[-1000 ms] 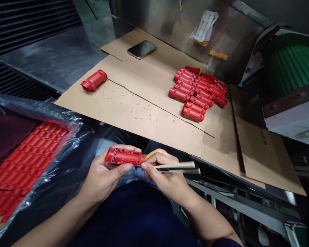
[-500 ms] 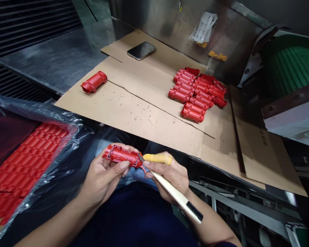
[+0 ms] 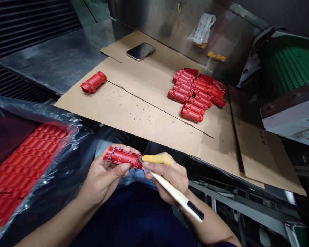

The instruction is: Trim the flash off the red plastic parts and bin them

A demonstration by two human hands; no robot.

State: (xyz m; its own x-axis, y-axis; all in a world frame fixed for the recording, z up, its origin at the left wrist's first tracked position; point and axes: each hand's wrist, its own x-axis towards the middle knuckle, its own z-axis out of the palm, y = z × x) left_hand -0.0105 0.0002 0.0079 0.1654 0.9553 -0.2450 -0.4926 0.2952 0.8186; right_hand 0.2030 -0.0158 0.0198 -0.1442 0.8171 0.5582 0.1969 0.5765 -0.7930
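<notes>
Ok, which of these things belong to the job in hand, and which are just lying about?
Job in hand:
red moulded plastic housing, in the left hand
craft knife, in the right hand
yellow finger cot
matching red housings, on the cardboard sheet

Lying about:
smartphone
clear plastic bag

The left forearm (image 3: 51, 226) and right forearm (image 3: 211, 219) angle in from the bottom, the left hand (image 3: 103, 175) curled palm-up, the right hand (image 3: 167, 180) closed just beside it.
</notes>
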